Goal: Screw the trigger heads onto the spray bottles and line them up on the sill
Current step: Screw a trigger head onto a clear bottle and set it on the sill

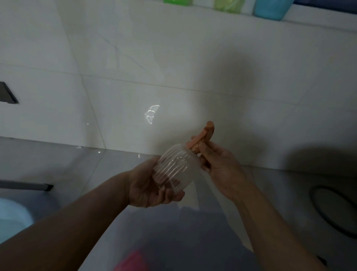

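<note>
A clear ribbed spray bottle is tilted in front of me, its neck pointing up and right. My left hand cups its base and body from below. An orange-pink trigger head sits on the bottle's neck. My right hand pinches the head's collar with thumb and fingers. The sill runs along the top right, above the tiled wall.
On the sill stand a green container, a light green bottle and a blue cup. A dark round drain lies on the floor at right. A pink object is at the bottom, a light blue basin at left.
</note>
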Tool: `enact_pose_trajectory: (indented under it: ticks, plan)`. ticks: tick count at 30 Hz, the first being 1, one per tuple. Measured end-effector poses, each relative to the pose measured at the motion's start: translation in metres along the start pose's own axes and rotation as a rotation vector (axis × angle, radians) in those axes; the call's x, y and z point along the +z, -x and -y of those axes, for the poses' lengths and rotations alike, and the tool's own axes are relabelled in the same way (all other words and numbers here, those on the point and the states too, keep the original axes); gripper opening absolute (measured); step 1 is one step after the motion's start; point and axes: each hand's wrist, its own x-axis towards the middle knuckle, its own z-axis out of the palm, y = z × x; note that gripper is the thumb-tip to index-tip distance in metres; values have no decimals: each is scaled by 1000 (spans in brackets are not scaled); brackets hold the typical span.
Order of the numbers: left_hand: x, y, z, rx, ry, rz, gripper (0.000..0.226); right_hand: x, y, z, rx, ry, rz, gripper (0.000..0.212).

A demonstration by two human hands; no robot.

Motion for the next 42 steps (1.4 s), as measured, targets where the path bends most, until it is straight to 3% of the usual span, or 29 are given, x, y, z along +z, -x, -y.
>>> enact_pose_trajectory:
  ticks: [7, 11, 16, 20, 23, 24, 26, 28, 31, 34, 38, 42]
  plan:
    - [17, -5, 0, 163, 5, -167, 58, 16, 1, 3, -113, -22, -192, 13]
    - [30, -14, -2, 333, -14, -318, 81, 18, -3, 21, -138, -66, -266, 9]
    - [63, -32, -19, 798, -564, -532, 66, 1, -26, 78, -256, 201, -534, 26]
    - [94, -46, -36, 1053, -923, -649, 113, 5, -38, 122, -300, 293, -540, 24]
    - [116, -54, -54, 1223, -937, -754, 104, 10, -42, 146, -320, 367, -506, 19]
    - [121, -56, -58, 1274, -922, -766, 95, 11, -42, 150, -318, 389, -497, 25]
    - [129, -59, -71, 1370, -891, -747, 79, 9, -42, 158, -275, 453, -526, 59]
    - [141, -60, -86, 1421, -863, -712, 76, 6, -40, 160, -208, 517, -527, 85]
    - [174, -65, -115, 1451, -931, -686, 83, -7, -43, 170, -238, 592, -529, 99]
    - [212, -72, -136, 1390, -1050, -686, 89, -28, -53, 194, -285, 637, -653, 101]
    - [266, -86, -168, 1454, -1431, -861, 89, -68, -72, 237, -326, 641, -796, 100]
    - [305, -111, -192, 1442, -1419, -724, 102, -113, -93, 277, -433, 630, -897, 100]
